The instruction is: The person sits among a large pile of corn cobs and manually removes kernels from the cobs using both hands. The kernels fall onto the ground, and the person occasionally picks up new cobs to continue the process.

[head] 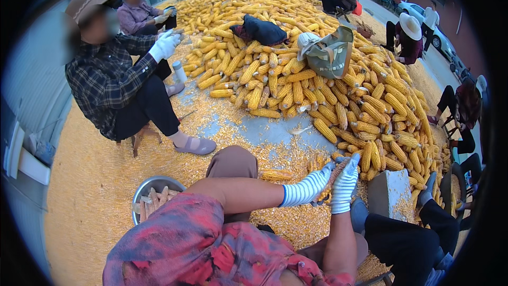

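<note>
Both my hands wear white-and-grey striped knit gloves and meet low before the heap, right of the middle. Between them is a corn cob [332, 178], its lower end bearing yellow kernels and its upper part looking largely bare. My left hand [311, 186] closes on the cob from the left. From the right, my right hand [345, 184] lies along it, fingers pointing up toward the heap. One yellow ear of corn [276, 174] rests on loose kernels [285, 222] left of my hands. A metal basin [143, 190] with several bare cobs [156, 200] stands at my left side.
A large heap of corn ears [293, 87] rises ahead, bearing a green bag [331, 53], a light cap [307, 41] and a dark cloth [262, 29]. A pale block [387, 190] stands right of my hands. A co-worker [115, 75] sits at left; others sit around the heap.
</note>
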A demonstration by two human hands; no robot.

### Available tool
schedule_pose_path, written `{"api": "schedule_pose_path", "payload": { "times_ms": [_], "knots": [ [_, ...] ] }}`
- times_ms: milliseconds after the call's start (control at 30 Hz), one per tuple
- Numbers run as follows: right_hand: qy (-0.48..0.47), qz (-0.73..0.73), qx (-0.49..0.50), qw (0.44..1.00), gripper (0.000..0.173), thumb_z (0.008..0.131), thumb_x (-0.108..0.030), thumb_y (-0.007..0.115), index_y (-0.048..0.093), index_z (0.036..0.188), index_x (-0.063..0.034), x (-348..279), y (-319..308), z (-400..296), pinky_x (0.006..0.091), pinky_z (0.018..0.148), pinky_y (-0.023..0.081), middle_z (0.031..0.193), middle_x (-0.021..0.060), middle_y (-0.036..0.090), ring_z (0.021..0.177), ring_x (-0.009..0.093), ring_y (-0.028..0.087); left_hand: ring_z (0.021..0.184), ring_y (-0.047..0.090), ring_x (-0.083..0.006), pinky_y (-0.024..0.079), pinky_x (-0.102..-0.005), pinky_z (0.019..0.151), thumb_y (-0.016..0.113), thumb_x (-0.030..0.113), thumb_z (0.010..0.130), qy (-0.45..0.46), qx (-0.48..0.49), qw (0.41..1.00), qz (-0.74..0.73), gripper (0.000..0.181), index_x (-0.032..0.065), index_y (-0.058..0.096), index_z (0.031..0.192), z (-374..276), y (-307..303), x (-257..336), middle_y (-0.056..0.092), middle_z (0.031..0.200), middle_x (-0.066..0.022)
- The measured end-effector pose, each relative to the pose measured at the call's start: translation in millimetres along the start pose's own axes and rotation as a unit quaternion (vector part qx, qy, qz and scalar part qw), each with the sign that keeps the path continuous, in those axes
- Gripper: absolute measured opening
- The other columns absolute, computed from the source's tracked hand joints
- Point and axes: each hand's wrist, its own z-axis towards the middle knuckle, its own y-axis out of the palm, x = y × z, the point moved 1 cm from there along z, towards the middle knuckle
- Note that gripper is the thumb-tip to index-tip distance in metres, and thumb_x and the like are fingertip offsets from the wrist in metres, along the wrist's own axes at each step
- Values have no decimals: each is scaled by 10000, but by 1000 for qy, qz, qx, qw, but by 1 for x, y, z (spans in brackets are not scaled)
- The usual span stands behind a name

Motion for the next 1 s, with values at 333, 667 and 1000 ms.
{"api": "schedule_pose_path", "payload": {
  "times_ms": [333, 667, 1000],
  "knots": [
    [-116, -142, -113, 977, 542, 859, -501, 347, 563, 740, -19, -5, 3, -4, 238, 574, 431, 670, 50, 566, 599, 108, 512, 400, 490, -271, 358, -395, 316, 221, 699, 751, -202, -159, 943, -212, 676, 99, 528, 813, 29, -20, -32, 529, 550, -124],
    [15, 11, -187, 982, 558, 842, -521, 374, 553, 935, -1, -13, 8, -11, 234, 646, 436, 768, 54, 571, 684, 115, 511, 460, 516, -235, 394, -370, 318, 220, 741, 714, -216, -190, 933, -217, 717, 119, 527, 895, 27, -19, -10, 534, 616, -92],
    [85, 103, -75, 988, 392, 747, -444, 595, 542, 782, -57, -18, -5, 11, 276, 613, 435, 683, 48, 538, 622, 147, 493, 563, 543, -136, 457, -265, 367, 490, 638, 700, 3, -171, 985, -29, 632, 56, 506, 945, 17, -17, -2, 536, 741, -57]
  ]
}}
